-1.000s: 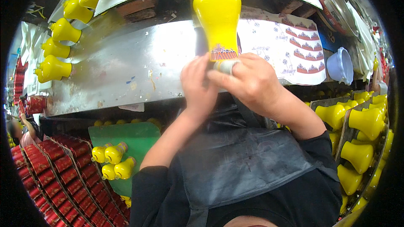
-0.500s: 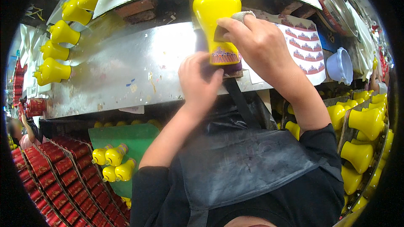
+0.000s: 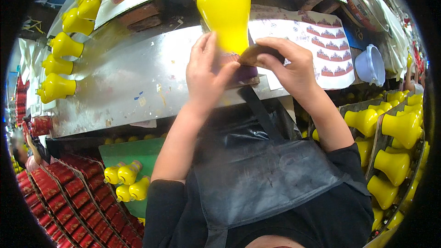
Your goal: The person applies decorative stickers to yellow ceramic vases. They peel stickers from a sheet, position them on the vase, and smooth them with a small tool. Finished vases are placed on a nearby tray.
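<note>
A glossy yellow vase-shaped bottle lies on a dark support with its neck pointing away from me. Its narrow lower part carries a patterned band, mostly covered by my hands. My left hand grips this lower end from the left, fingers along the side and thumb on the band; the fingers are somewhat blurred. Between the thumb and fingers of my right hand is a thin, dark brown scraper, its edge against the right side of the band.
A printed sheet of decals and a pale blue bucket sit right of the bottle. More yellow bottles line the metal table's left side. Racks of yellow bottles, a green board and red stacked items flank me.
The scraper has come down from the bottle's middle to its lower band. My left hand has shifted up its left side. The bottle appears further left and higher in view.
</note>
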The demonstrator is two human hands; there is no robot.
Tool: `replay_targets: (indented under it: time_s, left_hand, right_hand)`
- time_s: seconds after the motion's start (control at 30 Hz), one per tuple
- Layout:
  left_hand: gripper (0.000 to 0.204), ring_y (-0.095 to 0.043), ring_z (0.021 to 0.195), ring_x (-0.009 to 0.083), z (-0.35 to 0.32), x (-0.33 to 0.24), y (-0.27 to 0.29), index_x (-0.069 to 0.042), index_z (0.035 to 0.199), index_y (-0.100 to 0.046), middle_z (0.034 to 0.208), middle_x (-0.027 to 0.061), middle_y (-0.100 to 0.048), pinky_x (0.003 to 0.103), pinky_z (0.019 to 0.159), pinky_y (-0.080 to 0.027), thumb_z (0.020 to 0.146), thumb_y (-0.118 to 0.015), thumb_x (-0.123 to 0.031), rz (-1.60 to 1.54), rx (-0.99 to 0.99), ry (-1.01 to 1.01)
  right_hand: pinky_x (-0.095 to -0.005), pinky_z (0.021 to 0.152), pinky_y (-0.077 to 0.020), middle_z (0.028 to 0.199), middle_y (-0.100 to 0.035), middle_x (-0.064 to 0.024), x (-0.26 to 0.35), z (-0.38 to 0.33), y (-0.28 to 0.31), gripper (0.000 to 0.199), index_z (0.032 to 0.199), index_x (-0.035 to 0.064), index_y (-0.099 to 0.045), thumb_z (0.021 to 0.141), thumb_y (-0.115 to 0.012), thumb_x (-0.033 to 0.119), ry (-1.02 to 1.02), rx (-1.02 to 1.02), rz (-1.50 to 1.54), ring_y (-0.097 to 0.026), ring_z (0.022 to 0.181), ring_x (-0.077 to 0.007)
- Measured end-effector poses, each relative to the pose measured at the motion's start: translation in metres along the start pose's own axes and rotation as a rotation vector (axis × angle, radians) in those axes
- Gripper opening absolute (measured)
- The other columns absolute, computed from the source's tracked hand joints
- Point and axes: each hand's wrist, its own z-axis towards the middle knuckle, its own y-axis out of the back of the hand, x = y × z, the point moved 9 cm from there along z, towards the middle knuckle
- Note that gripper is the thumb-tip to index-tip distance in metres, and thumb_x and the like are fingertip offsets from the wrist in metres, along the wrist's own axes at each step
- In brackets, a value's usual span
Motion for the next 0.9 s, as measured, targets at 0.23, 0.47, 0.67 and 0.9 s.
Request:
replay_targets:
  time_s: [0.23,0.47,0.67,0.9]
  left_hand:
    - [0.031,-0.059,0.113,0.0311,0.003,-0.038,0.049,-0.006,0.108,-0.071,0.121,0.017,-0.061,0.04,0.098,-0.046,0.084,-0.082,-0.021,0.172,-0.125,-0.224]
    - [0.015,-0.062,0.105,0.0225,0.014,-0.131,0.26,-0.006,0.093,-0.067,0.115,0.0121,-0.065,0.035,0.094,-0.049,0.102,-0.058,-0.014,0.35,-0.546,-0.438]
    - [0.015,-0.062,0.106,0.0232,0.035,-0.109,0.247,-0.005,0.096,-0.066,0.117,0.0127,-0.064,0.036,0.095,-0.049,0.102,-0.058,-0.015,0.531,-0.455,-0.304]
    - [0.015,-0.062,0.107,0.0242,0.046,-0.066,0.216,-0.005,0.098,-0.066,0.118,0.0134,-0.064,0.036,0.096,-0.049,0.102,-0.057,-0.016,0.587,-0.34,-0.161]
  right_hand:
    - [-0.0303,0.085,-0.0598,0.11,-0.076,-0.0121,-0.026,-0.008,0.023,0.027,0.118,0.0018,-0.074,0.091,-0.076,0.005,-0.111,-0.259,0.053,-0.073,0.1,-0.0174]
    - [-0.0237,0.071,-0.0598,0.104,-0.073,-0.0088,-0.056,-0.043,0.024,0.026,0.121,0.001,-0.07,0.095,-0.071,0.005,-0.337,-0.219,0.258,-0.071,0.084,-0.012]
    - [-0.0276,0.086,-0.0548,0.107,-0.074,-0.0077,-0.053,-0.061,0.03,0.024,0.116,0.0012,-0.072,0.092,-0.071,0.004,-0.336,-0.27,0.219,-0.069,0.097,-0.0136]
    - [-0.0301,0.087,-0.0559,0.108,-0.076,-0.0123,-0.039,-0.066,0.036,0.026,0.114,-0.0006,-0.074,0.088,-0.072,0.002,-0.306,-0.318,0.189,-0.072,0.098,-0.0176]
